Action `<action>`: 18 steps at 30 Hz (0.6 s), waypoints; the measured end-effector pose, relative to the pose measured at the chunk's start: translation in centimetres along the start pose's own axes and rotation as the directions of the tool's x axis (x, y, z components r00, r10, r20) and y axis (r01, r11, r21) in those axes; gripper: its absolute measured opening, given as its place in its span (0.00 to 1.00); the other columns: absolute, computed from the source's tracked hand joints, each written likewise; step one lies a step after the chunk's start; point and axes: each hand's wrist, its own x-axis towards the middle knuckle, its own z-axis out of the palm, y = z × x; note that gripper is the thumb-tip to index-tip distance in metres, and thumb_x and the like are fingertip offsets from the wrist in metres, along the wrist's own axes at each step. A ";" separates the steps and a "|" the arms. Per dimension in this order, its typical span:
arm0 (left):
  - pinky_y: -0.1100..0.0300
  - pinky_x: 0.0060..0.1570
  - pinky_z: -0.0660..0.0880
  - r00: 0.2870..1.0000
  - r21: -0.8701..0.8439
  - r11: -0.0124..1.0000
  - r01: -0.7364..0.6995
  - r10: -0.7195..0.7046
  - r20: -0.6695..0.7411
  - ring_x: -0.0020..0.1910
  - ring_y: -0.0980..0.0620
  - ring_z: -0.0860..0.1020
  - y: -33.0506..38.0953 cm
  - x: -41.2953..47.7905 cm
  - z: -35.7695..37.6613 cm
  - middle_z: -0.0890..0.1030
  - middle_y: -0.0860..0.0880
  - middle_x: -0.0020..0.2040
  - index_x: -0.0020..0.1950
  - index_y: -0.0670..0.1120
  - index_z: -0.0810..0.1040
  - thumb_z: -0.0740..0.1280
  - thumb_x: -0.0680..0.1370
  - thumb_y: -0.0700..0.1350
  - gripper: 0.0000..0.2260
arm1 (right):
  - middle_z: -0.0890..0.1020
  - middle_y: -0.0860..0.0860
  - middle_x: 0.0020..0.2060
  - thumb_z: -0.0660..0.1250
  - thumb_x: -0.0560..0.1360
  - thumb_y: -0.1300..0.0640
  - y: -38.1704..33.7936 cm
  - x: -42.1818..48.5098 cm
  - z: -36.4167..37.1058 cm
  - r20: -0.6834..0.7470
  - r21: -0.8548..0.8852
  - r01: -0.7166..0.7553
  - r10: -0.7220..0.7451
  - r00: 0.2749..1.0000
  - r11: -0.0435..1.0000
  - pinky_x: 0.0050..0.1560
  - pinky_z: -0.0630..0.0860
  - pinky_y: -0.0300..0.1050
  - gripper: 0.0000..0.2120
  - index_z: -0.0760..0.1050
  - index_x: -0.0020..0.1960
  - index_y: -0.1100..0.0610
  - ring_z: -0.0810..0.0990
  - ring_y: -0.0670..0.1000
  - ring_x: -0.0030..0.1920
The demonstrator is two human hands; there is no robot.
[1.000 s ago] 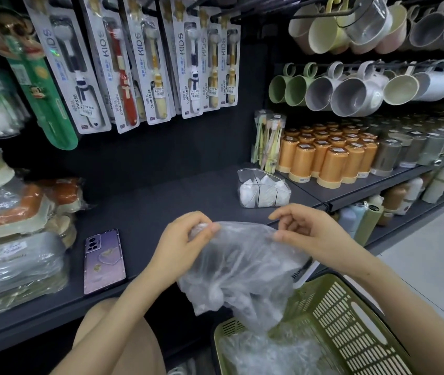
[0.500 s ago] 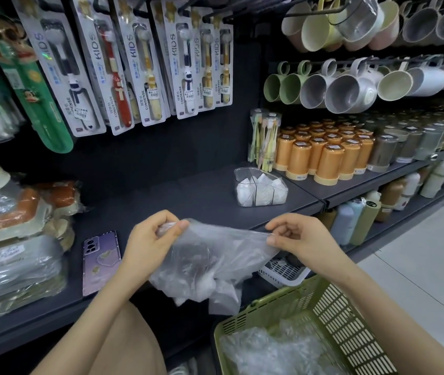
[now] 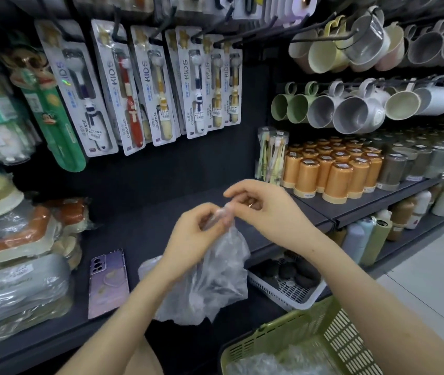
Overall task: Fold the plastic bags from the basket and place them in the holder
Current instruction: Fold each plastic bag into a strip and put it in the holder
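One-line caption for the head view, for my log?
The left hand and right hand pinch the top of a clear plastic bag over a dark shelf, beside a green basket.

The plastic bag [image 3: 210,280] is clear with a milky sheen. The basket [image 3: 323,334] is pale green, its walls a grid of slots, with more clear plastic [image 3: 269,364] inside. The phone [image 3: 108,284] is lilac with faint heart shapes. The shelf [image 3: 139,212] is near black. The canisters [image 3: 334,180] are orange on cream bases. The mugs [image 3: 296,106] run sage green, speckled grey and cream. The toothbrush packs [image 3: 145,85] are white with grey lettering. The small tray [image 3: 288,293] is white, and the lumps [image 3: 286,272] in it are black.
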 end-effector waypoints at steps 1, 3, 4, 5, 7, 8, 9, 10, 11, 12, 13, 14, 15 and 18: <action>0.61 0.44 0.72 0.998 -0.092 0.995 0.036 -0.041 -0.050 0.41 0.57 0.76 -0.4 0.1 -0.3 0.78 0.54 0.37 0.41 0.44 0.79 0.70 0.75 0.49 0.09 | 0.82 0.44 0.42 0.69 0.76 0.58 0.5 -0.3 0.0 -0.053 0.025 -0.004 0.005 0.999 1.000 0.44 0.72 0.31 0.05 0.79 0.50 0.51 0.78 0.41 0.43; 0.67 0.44 0.72 0.988 -0.291 0.952 0.095 -0.127 -0.091 0.42 0.60 0.76 -1.0 0.2 -1.1 0.77 0.54 0.36 0.36 0.47 0.77 0.70 0.73 0.48 0.07 | 0.82 0.44 0.45 0.67 0.77 0.57 2.2 -1.2 0.0 -0.134 0.077 -0.049 0.059 0.989 0.996 0.47 0.72 0.33 0.04 0.78 0.50 0.50 0.78 0.42 0.47; 0.68 0.42 0.72 0.983 -0.372 0.922 0.110 -0.156 -0.096 0.39 0.60 0.75 -1.4 0.3 -1.5 0.76 0.54 0.35 0.34 0.49 0.76 0.70 0.73 0.46 0.08 | 0.82 0.44 0.46 0.67 0.77 0.57 3.2 -1.9 0.2 -0.148 0.106 -0.087 0.102 0.984 0.991 0.49 0.73 0.35 0.04 0.79 0.49 0.49 0.79 0.42 0.48; 0.66 0.41 0.71 0.976 -0.432 0.893 0.125 -0.189 -0.108 0.36 0.59 0.74 -1.8 0.3 -1.9 0.75 0.54 0.34 0.33 0.50 0.76 0.71 0.74 0.44 0.10 | 0.82 0.44 0.46 0.67 0.77 0.56 4.2 -2.6 0.5 -0.138 0.135 -0.125 0.143 0.980 0.983 0.50 0.73 0.36 0.04 0.79 0.49 0.49 0.79 0.42 0.48; 0.62 0.39 0.69 0.958 -0.523 0.841 0.136 -0.246 -0.147 0.34 0.58 0.72 -2.5 0.3 -2.7 0.73 0.53 0.33 0.33 0.47 0.74 0.69 0.74 0.42 0.10 | 0.82 0.43 0.48 0.68 0.76 0.53 5.7 -4.3 1.5 -0.059 0.175 -0.149 0.161 0.985 0.973 0.53 0.72 0.38 0.04 0.78 0.51 0.48 0.79 0.41 0.51; 0.62 0.38 0.69 0.948 -0.567 0.813 0.133 -0.271 -0.165 0.33 0.57 0.71 -2.7 0.4 -2.9 0.73 0.53 0.32 0.34 0.45 0.73 0.67 0.75 0.42 0.09 | 0.81 0.41 0.51 0.69 0.76 0.50 6.0 -5.1 2.1 -0.015 0.184 -0.114 0.119 0.993 0.976 0.55 0.71 0.38 0.07 0.78 0.53 0.47 0.78 0.41 0.54; 0.62 0.37 0.70 0.939 -0.607 0.783 0.132 -0.296 -0.177 0.32 0.56 0.71 -2.8 0.4 -3.1 0.72 0.52 0.31 0.35 0.44 0.72 0.66 0.75 0.42 0.10 | 0.79 0.40 0.54 0.69 0.74 0.45 6.1 -5.7 2.7 0.023 0.185 -0.055 0.052 0.998 0.981 0.57 0.70 0.36 0.11 0.78 0.55 0.47 0.76 0.42 0.59; 0.63 0.35 0.70 0.931 -0.645 0.752 0.134 -0.320 -0.179 0.31 0.56 0.70 -3.0 0.5 -3.3 0.71 0.51 0.31 0.35 0.44 0.70 0.65 0.77 0.42 0.10 | 0.76 0.39 0.58 0.69 0.72 0.41 6.1 -6.0 3.4 0.059 0.168 0.005 -0.015 0.998 0.986 0.61 0.68 0.34 0.16 0.76 0.57 0.46 0.73 0.42 0.63; 0.63 0.34 0.71 0.924 -0.672 0.728 0.135 -0.337 -0.179 0.31 0.55 0.70 -3.3 0.4 -3.6 0.70 0.51 0.31 0.36 0.44 0.69 0.64 0.77 0.42 0.11 | 0.73 0.37 0.61 0.69 0.71 0.38 6.1 -6.1 4.0 0.090 0.122 0.047 -0.058 0.994 0.991 0.63 0.65 0.33 0.20 0.75 0.60 0.44 0.70 0.42 0.66; 0.63 0.34 0.70 0.922 -0.687 0.714 0.131 -0.342 -0.179 0.30 0.55 0.69 -3.3 0.6 -3.8 0.70 0.51 0.31 0.35 0.45 0.68 0.64 0.77 0.43 0.11 | 0.70 0.35 0.63 0.70 0.69 0.37 6.2 -5.8 4.5 0.116 0.040 0.075 -0.079 0.990 0.996 0.65 0.61 0.33 0.23 0.72 0.61 0.41 0.66 0.40 0.68; 0.63 0.35 0.70 0.919 -0.698 0.704 0.130 -0.349 -0.181 0.30 0.56 0.69 -3.5 0.4 -4.1 0.69 0.51 0.30 0.35 0.45 0.68 0.64 0.76 0.44 0.11 | 0.66 0.34 0.64 0.71 0.68 0.39 6.4 -5.4 5.2 0.134 -0.051 0.093 -0.085 0.987 0.994 0.66 0.58 0.33 0.24 0.70 0.62 0.39 0.62 0.36 0.68; 0.63 0.34 0.70 0.919 -0.710 0.693 0.126 -0.351 -0.180 0.30 0.56 0.69 -3.6 0.5 -4.3 0.69 0.51 0.30 0.34 0.46 0.68 0.65 0.75 0.45 0.11 | 0.64 0.34 0.64 0.72 0.68 0.41 6.5 -4.8 5.8 0.125 -0.134 0.105 -0.088 0.988 0.985 0.65 0.57 0.36 0.25 0.69 0.63 0.39 0.60 0.34 0.66; 0.63 0.34 0.70 0.918 -0.725 0.678 0.122 -0.355 -0.178 0.29 0.56 0.69 -3.7 0.4 -4.4 0.70 0.52 0.30 0.34 0.46 0.69 0.65 0.74 0.46 0.10 | 0.65 0.36 0.64 0.73 0.68 0.44 6.7 -4.3 6.5 0.093 -0.186 0.114 -0.098 0.991 0.976 0.64 0.57 0.39 0.25 0.71 0.63 0.40 0.60 0.36 0.64; 0.65 0.33 0.72 0.915 -0.790 0.602 0.118 -0.374 -0.148 0.29 0.56 0.70 -3.9 0.0 -4.8 0.70 0.52 0.29 0.32 0.47 0.70 0.64 0.76 0.44 0.13 | 0.72 0.44 0.60 0.67 0.69 0.44 7.4 -2.8 8.0 -0.023 -0.190 0.110 -0.117 0.993 0.976 0.60 0.63 0.49 0.12 0.79 0.50 0.47 0.68 0.47 0.61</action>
